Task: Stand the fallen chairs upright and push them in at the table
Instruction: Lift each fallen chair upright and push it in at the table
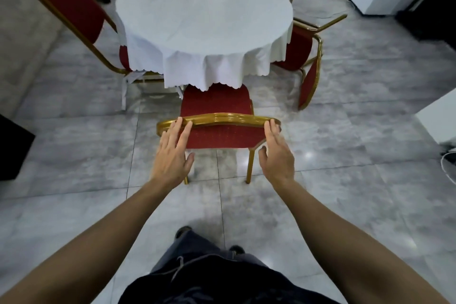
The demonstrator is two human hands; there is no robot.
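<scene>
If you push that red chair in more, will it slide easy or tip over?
The chair would probably slide easily: the tile floor looks glossy. It seems unlikely to tip, standing upright on its legs. The left hand and right hand touch its top rail, so a hard shove might rock it.

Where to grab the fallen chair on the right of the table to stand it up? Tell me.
Take the fallen chair by the gold top rail of its backrest, coming from the open floor on its near right. It lies on its side with the backrest nearest you and its legs pointing away, so lifting that rail should tip it upright.
</scene>
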